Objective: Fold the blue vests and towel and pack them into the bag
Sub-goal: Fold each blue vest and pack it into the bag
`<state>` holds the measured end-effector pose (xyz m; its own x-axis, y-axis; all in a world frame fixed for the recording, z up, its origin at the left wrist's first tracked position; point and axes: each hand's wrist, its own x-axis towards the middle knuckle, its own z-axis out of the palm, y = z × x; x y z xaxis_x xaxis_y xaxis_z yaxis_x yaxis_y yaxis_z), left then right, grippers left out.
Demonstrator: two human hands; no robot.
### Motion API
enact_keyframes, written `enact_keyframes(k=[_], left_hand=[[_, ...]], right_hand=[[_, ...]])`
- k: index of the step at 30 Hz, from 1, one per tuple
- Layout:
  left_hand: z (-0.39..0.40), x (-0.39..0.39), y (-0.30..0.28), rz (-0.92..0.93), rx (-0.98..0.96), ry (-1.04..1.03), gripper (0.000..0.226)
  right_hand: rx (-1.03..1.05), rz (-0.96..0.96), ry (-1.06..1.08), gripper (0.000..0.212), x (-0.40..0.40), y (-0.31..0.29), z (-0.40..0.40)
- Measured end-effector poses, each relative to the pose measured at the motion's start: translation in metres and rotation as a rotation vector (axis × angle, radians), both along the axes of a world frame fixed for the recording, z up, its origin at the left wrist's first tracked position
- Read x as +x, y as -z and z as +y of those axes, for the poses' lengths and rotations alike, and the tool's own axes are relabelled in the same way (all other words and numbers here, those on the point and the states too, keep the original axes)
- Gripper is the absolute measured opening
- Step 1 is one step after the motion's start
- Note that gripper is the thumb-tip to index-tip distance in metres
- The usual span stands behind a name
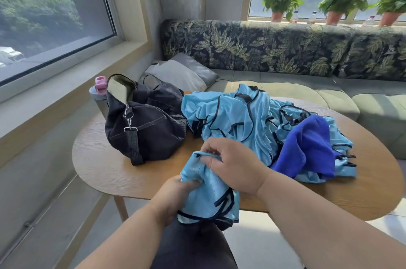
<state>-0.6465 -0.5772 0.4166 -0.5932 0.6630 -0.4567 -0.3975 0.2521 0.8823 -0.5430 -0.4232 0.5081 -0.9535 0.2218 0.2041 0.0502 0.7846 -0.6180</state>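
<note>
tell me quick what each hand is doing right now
Left hand: closed, gripping the light blue vest at its lower left side.
Right hand: closed, pinching the same vest's top edge.

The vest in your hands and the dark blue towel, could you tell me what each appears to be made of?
Vest: probably thin synthetic mesh, slightly glossy, with dark binding on its edges. Towel: likely microfibre or terry, matte and fuzzy.

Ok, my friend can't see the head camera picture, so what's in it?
Both hands, left hand and right hand, grip a light blue vest at a wooden table's near edge. Behind lie a black bag, more vests and a dark blue towel.
</note>
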Motion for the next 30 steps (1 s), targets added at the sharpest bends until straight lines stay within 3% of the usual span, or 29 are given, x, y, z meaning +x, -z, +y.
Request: enact_keyframes(k=[7, 11, 15, 19, 25, 27, 30], left_hand=[[-0.003, -0.031, 0.002, 0.134, 0.103, 0.196, 0.057], [0.002, -0.043, 0.000, 0.165, 0.024, 0.090, 0.027], [0.008, -0.047, 0.007, 0.152, -0.026, -0.012, 0.014], [0.008, -0.049, 0.019, 0.171, -0.082, -0.016, 0.015], [0.016, -0.061, 0.016, 0.139, -0.058, -0.003, 0.035], [0.022, -0.069, 0.012, 0.134, -0.040, -0.015, 0.042], [0.029, -0.080, 0.004, 0.103, -0.022, -0.044, 0.028]], right_hand=[[-0.167, -0.237, -0.059, 0.013, -0.036, -0.015, 0.034], [-0.175, -0.315, -0.074, 0.020, -0.057, -0.013, 0.035], [-0.115, -0.469, 0.046, 0.051, -0.061, 0.002, 0.041], [0.033, -0.591, 0.046, 0.029, -0.059, 0.017, 0.050], [0.076, -0.508, 0.039, 0.005, -0.067, 0.023, 0.054], [0.095, -0.468, 0.013, 0.008, -0.071, 0.025, 0.054], [0.109, -0.405, 0.012, 0.008, -0.076, 0.026, 0.055]])
